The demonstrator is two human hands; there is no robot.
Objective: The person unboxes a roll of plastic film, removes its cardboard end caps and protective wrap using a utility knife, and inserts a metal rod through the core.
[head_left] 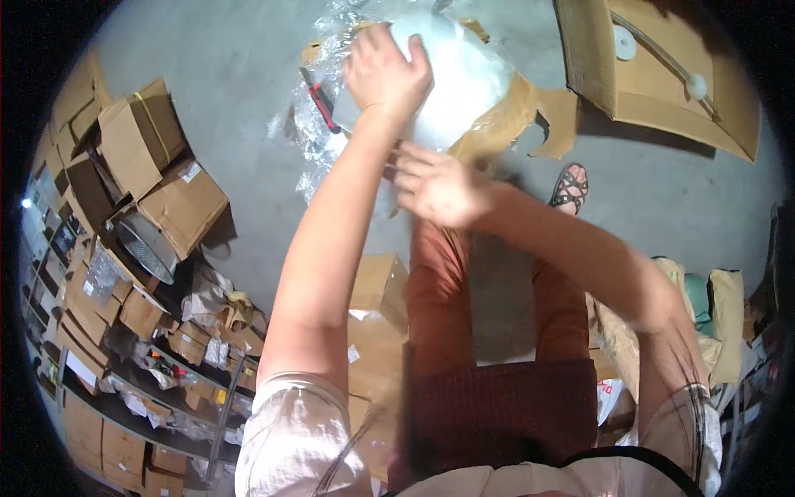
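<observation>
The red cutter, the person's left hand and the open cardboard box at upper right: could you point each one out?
Red cutter (321, 102): head view, on its handle.
Left hand (385, 80): head view, on the back of the hand.
Open cardboard box (590, 60): head view, on its left side.

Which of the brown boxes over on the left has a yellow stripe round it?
The upper box in the picture, just above the box with a white label. A thin yellow band crosses it; its labelled neighbour shows none.
</observation>
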